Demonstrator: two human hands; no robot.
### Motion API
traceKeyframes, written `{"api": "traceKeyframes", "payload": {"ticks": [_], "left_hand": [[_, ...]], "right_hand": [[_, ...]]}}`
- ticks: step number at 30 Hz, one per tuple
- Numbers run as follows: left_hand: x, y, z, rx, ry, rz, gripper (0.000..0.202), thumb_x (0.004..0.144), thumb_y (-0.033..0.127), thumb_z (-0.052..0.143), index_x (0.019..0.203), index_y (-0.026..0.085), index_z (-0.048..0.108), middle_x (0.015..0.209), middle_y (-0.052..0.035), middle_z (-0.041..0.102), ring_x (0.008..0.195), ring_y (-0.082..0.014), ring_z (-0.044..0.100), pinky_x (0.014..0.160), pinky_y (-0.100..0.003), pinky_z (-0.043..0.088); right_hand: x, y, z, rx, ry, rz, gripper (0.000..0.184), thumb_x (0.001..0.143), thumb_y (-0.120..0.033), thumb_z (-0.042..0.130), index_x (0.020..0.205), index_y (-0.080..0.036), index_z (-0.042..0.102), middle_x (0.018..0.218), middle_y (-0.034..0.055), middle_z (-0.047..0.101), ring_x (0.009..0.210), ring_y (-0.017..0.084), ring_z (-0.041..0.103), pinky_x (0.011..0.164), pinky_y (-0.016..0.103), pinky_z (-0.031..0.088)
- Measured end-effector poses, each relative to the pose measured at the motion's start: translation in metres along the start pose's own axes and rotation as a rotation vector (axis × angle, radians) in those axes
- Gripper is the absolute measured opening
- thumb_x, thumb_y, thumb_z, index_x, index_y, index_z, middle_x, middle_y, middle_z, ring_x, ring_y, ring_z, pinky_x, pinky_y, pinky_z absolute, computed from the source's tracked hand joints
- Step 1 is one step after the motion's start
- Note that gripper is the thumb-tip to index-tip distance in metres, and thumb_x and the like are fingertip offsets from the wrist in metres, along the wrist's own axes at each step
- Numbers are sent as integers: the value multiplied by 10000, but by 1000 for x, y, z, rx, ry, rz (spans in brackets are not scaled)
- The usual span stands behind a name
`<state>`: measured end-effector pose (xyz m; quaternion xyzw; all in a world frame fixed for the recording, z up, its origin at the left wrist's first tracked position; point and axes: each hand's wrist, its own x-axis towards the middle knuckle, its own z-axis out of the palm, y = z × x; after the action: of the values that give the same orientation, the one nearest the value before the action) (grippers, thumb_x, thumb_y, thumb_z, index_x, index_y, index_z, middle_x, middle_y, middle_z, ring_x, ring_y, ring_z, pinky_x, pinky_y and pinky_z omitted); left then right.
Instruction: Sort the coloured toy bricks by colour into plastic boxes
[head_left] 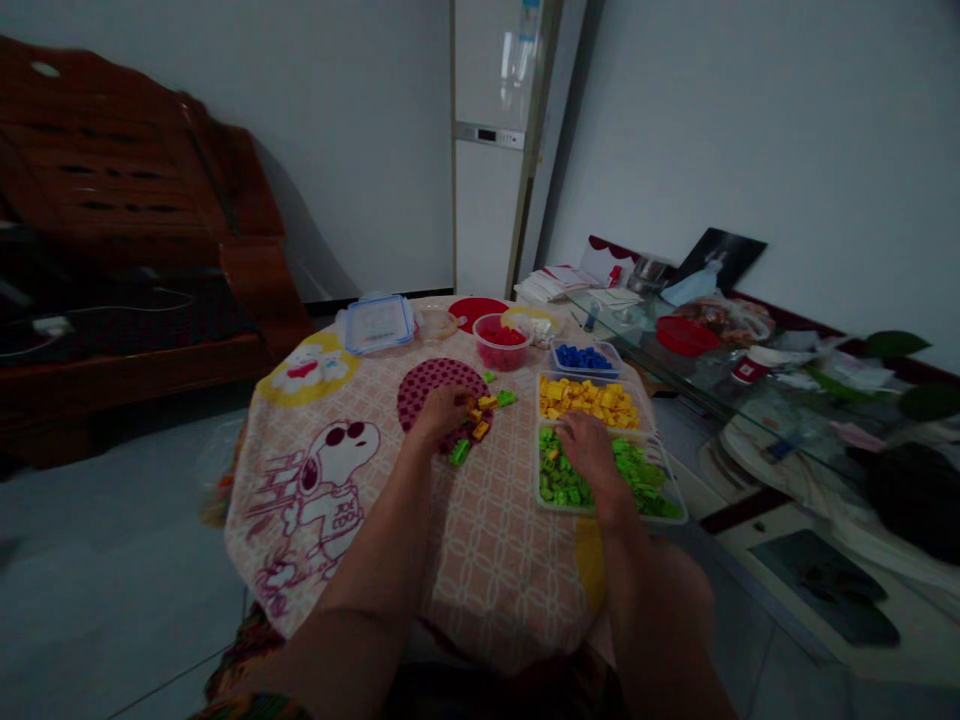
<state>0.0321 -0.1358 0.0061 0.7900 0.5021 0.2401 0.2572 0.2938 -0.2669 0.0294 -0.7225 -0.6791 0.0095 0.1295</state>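
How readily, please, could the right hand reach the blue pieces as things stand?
Probably yes: yellow pieces lie between the right hand and the blue pieces, but nothing tall blocks the way over.

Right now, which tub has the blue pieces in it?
The small tub just beyond the yellow pieces. Only its pieces are blue; the round tub looks red, and the green pieces are nearest you.
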Motion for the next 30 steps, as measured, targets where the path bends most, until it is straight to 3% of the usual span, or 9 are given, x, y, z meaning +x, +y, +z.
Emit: {"api": "traceKeyframes", "payload": {"ticks": [8,13,19,30], "left_hand": [[-1,14,12,118,51,-122,365,823,142,603,1123,205,802,1050,-58,808,931,-195,722,782,-243,493],[-1,20,22,116,174,-245,277,840,194,651,1069,204,806,1051,-64,805,944,-200,721,770,-247,491],[-2,17,23,-47,274,-183,264,869,161,630,1076,173,795,1048,-78,800,889,-177,721,800,-251,516],[-2,27,21,143,216,-312,286,883,244,646,1138,193,765,1126,-89,786,1031,-225,718,817,-270,499]], "right_hand": [[0,-1,0,-13,-1,-2,263,990,-197,506,1111,-133,730,1194,124,732,1121,236,627,1004,315,390],[0,-2,-2,-30,-17,5,247,986,-201,516,1081,-135,735,1175,122,729,1104,231,625,982,305,392],[1,-2,-1,-22,-7,-3,252,986,-196,501,1059,-150,738,1163,117,729,1088,225,626,985,312,390],[0,-1,-1,-32,-4,-11,252,984,-203,500,1046,-137,735,1127,129,733,1063,238,633,962,326,405]]}}
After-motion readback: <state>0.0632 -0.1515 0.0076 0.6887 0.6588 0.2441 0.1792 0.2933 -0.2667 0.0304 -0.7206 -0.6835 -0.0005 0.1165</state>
